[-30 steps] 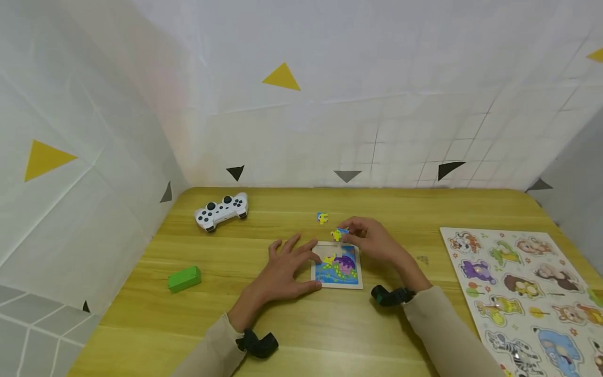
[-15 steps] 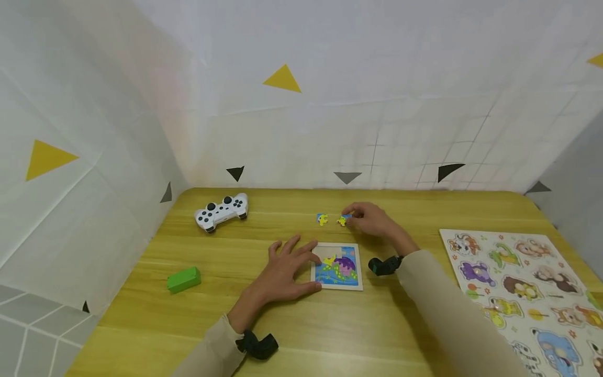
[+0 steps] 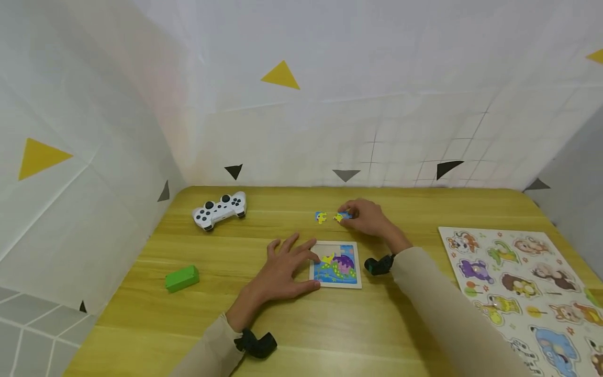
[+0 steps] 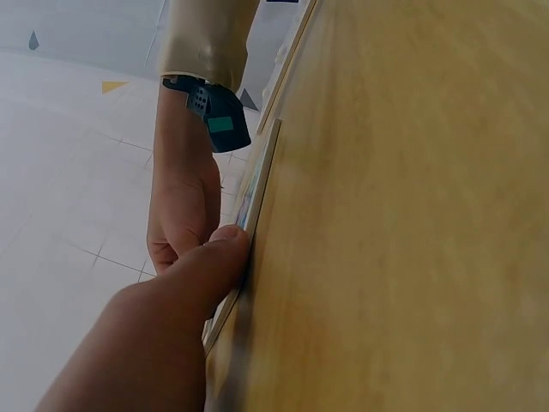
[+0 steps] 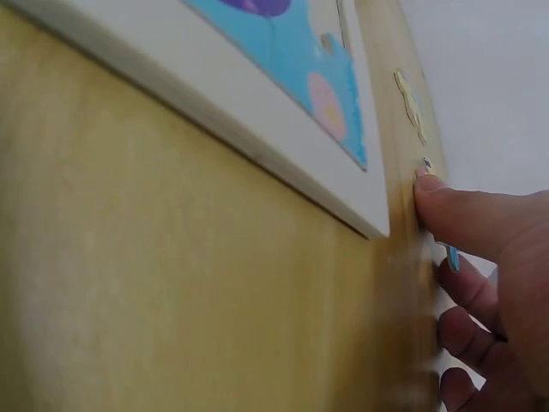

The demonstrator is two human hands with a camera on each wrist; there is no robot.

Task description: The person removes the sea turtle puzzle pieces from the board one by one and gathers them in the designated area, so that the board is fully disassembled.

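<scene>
Illumination is soft and diffuse, apparently from above; pale sheen marks the worktop. Both wrist views show slight blur.

Beyond one square white-framed puzzle are two yellow-and-blue jigsaw pieces, left of it one white plastic gamepad and one green oblong block, right of it one pale animal-picture board.

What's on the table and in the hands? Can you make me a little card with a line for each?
Left hand: touching the square, white-framed puzzle tray
Right hand: pinching a small yellow-and-blue puzzle piece
Puzzle: bare at upper left
Loose piece: another small yellow-and-blue one, left of the pinched piece
Far left: white, two-stick game controller
Near left: green rectangular block
Right side: large, pale animal-picture board
</scene>
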